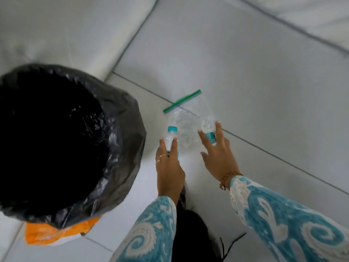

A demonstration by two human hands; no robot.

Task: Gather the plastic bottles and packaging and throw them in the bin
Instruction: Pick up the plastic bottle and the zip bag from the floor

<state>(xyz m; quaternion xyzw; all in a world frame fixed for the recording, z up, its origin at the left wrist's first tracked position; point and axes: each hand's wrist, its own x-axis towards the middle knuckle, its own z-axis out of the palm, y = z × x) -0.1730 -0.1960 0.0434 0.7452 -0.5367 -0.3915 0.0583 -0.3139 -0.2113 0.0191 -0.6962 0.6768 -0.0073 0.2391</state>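
A small clear bottle with a teal cap (171, 138) lies on the white tiled floor, and my left hand (168, 163) is closed around its body. A second clear bottle with a teal label (208, 132) lies to the right; my right hand (217, 155) is over it with fingers spread, touching its label. Between and behind them lies a clear zip bag with a green seal strip (182, 102). The bin (120, 167), lined with a black bag, stands open at the left, close to my left hand.
An orange and white plastic bag (49, 234) lies under the bin's near side. A white cushioned edge (94, 44) runs behind the bin. My dark trouser leg and shoe (190, 224) are at the bottom centre. Bare floor tiles stretch to the right.
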